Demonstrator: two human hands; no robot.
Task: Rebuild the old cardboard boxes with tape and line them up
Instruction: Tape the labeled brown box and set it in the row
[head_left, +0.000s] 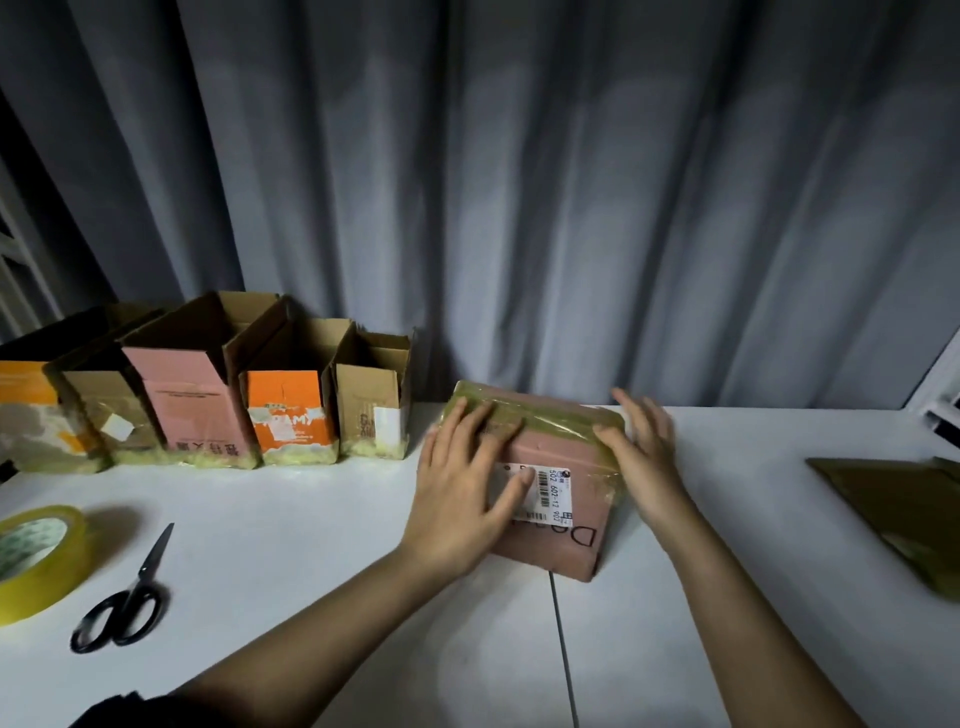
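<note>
At the table's (311, 530) left edge lie a tape roll (36, 561) and scissors (124, 597); five open boxes (208, 395) line its back edge. Mid-table, the left hand (462, 493) presses flat, fingers straight, on the pink box (561, 467); the right hand (644, 457), fingers relaxed, touches its right side.

A pink cardboard box (558, 499) lies flat at the table's middle, yellowish tape over its far end, a white barcode label on top; five open-topped boxes (208, 395) stand side by side at far left, bottoms taped; a yellow tape roll (36, 561) lies near left; flattened brown cardboard (904, 514) lies at right.
</note>
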